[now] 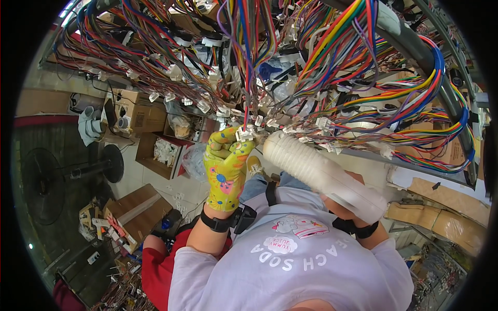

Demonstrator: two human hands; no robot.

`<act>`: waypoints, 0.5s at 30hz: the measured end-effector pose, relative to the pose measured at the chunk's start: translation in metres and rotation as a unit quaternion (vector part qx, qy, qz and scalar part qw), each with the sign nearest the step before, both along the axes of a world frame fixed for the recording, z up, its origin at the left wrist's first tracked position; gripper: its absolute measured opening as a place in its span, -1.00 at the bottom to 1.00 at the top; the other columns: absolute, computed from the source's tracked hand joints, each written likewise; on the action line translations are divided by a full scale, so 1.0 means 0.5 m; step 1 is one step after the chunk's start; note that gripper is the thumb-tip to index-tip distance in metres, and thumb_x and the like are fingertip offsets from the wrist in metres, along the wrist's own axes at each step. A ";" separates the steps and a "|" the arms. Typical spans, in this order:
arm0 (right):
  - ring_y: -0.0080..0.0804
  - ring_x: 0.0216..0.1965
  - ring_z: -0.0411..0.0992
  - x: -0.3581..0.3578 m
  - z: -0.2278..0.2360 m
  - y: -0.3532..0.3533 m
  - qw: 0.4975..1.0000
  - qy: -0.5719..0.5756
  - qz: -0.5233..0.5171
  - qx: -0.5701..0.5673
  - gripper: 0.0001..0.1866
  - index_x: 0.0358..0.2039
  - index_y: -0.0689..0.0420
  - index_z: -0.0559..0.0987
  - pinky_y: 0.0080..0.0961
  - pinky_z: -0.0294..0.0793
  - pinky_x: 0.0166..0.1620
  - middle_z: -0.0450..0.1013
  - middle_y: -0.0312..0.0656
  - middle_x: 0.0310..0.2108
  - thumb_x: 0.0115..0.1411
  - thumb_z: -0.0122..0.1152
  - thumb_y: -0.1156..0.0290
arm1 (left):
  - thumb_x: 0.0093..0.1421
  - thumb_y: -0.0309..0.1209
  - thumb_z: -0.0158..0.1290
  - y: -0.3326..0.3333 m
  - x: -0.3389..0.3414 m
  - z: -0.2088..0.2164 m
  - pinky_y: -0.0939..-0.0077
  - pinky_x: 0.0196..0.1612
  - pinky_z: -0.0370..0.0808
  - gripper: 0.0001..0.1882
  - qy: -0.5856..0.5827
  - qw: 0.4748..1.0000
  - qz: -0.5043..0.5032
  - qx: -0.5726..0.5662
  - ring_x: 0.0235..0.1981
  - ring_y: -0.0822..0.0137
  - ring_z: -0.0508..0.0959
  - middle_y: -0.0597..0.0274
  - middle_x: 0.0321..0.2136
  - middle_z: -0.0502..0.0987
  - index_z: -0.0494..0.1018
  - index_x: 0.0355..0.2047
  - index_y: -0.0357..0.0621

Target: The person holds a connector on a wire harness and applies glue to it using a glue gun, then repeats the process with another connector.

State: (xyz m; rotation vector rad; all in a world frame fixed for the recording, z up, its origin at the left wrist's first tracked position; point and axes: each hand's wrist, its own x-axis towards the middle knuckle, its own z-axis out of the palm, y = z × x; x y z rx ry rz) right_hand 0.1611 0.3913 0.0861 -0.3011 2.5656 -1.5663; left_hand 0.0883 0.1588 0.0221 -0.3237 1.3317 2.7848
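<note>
**A:** So a small white connector [245, 135] is being pinched between the fingertips of the left hand [226, 168], the one in the yellow patterned glove, right at the bottom of the hanging wire bundle [249, 62]. The fingers are curled shut around it. Anything risky here?

**B:** A few things, probably. The connector is held just below a whole curtain of coloured wires, and other white connectors [324, 123] are dangling close by. If it's tugged downward, a thin wire could be pulled out of its housing, or a neighbouring lead could get snagged.

**A:** And the right hand [311, 166]?

**B:** It's wrapped in a white ribbed sleeve, so whether the fingers are spread or closed can't be told. Its tip is raised just beside the pinched connector. With the hand covered like that, grip feel is likely dulled, so a wrong wire could be grabbed.

**A:** Gloves too, I guess.

**B:** Yeah, a small plastic piece can be fumbled easily in gloves. If dropped, it'd likely be lost in the clutter around the cardboard boxes [137, 207] on the floor.
</note>
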 end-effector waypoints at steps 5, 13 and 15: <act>-0.31 -0.43 0.53 0.000 0.000 0.005 1.000 -0.013 0.016 -0.009 -0.80 -0.32 0.16 0.58 -0.51 0.51 -0.33 0.55 -0.17 -0.44 -0.02 0.19 0.47 | 0.04 -0.64 0.14 -0.002 0.003 0.008 0.47 -0.10 0.48 -0.66 0.002 1.000 -0.013 -0.004 -0.24 0.33 0.56 0.13 -0.24 0.54 0.39 -0.15 -0.21; -0.36 -0.38 0.52 0.003 -0.002 0.008 0.998 0.012 0.019 0.058 -0.81 -0.33 0.10 0.58 -0.44 0.49 -0.28 0.55 -0.25 -0.43 -0.01 0.17 0.43 | 0.04 -0.64 0.14 0.000 0.002 0.013 0.44 -0.12 0.52 -0.65 -0.010 0.999 -0.023 0.021 -0.22 0.27 0.58 0.09 -0.22 0.55 0.40 -0.14 -0.19; -0.37 -0.39 0.52 0.002 -0.003 0.005 0.999 -0.008 0.010 0.050 -0.82 -0.33 0.12 0.58 -0.45 0.49 -0.29 0.55 -0.25 -0.43 -0.01 0.17 0.45 | 0.04 -0.64 0.14 0.004 0.002 0.016 0.44 -0.15 0.54 -0.65 -0.003 1.000 -0.017 0.017 -0.23 0.27 0.58 0.07 -0.21 0.55 0.40 -0.14 -0.19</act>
